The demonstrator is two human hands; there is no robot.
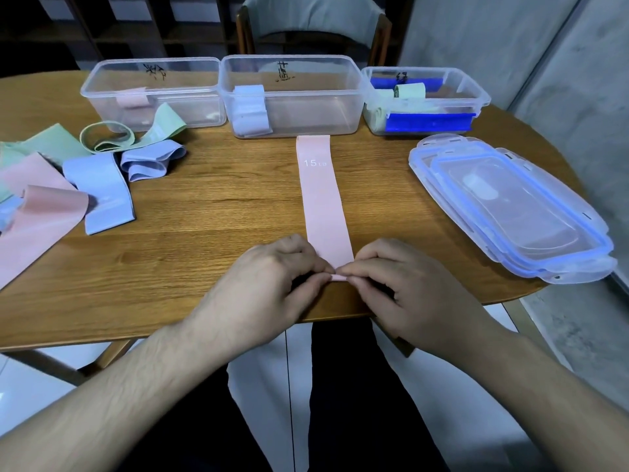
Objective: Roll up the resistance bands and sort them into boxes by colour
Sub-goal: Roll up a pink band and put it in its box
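A pink resistance band [321, 195] marked "15 LB" lies flat and straight on the wooden table [211, 212], running from the middle box toward me. My left hand [269, 287] and my right hand [405, 287] both pinch its near end, where a small fold has formed. Three clear boxes stand in a row at the back. The left box [153, 93] holds a pink roll. A blue roll sits in the middle box [292, 93]. The right box [425, 100] contains green rolls.
A loose heap of bands [68, 178] in green, blue and pink covers the table's left side. Stacked clear lids [510, 212] with blue seals lie at the right. A chair [313, 25] stands behind the boxes. The table's near edge runs just under my hands.
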